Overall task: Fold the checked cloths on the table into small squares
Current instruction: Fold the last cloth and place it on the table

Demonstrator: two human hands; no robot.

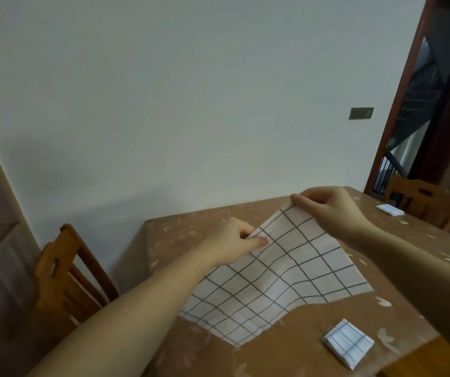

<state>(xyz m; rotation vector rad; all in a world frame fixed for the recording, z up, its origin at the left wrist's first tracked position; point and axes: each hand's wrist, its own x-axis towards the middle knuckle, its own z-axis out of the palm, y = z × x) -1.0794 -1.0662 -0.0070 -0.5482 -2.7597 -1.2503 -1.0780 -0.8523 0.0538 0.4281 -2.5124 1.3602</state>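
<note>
A white cloth with a dark grid of checks (278,278) lies spread over the brown table (191,235), its far edge lifted off the surface. My left hand (232,246) pinches the far left part of that edge. My right hand (327,205) pinches the far right corner, held a little higher. The near edge of the cloth rests on the table. A small folded checked square (349,344) lies on the table near the front right. Another small folded white square (390,209) lies at the far right of the table.
The table stands against a white wall (191,104). A wooden chair (63,273) stands at the left side and another wooden chair (422,200) at the far right. A dark doorway with railings (422,104) is behind the right chair.
</note>
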